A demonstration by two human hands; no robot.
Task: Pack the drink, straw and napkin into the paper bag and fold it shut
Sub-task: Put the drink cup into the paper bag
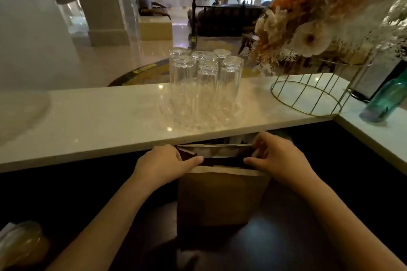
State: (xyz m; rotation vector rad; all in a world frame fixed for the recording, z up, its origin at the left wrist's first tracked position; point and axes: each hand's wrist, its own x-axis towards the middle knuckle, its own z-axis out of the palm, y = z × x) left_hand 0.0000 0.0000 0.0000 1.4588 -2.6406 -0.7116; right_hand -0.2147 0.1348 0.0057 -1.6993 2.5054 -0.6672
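One pale polished stone bench (99,121) spans the view; at its 12 o'clock stand roughly seven upturned clear ribbed glasses (206,88). One matte brown paper bag (222,200) stands upright below, its open rim pinched by left hand (169,163) and right hand (277,158).

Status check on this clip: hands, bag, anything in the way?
Left hand and right hand both pinching paper bag at its top edge. Mouth still open, not folded. Nothing obstructing; upturned glasses stand clear on counter behind.
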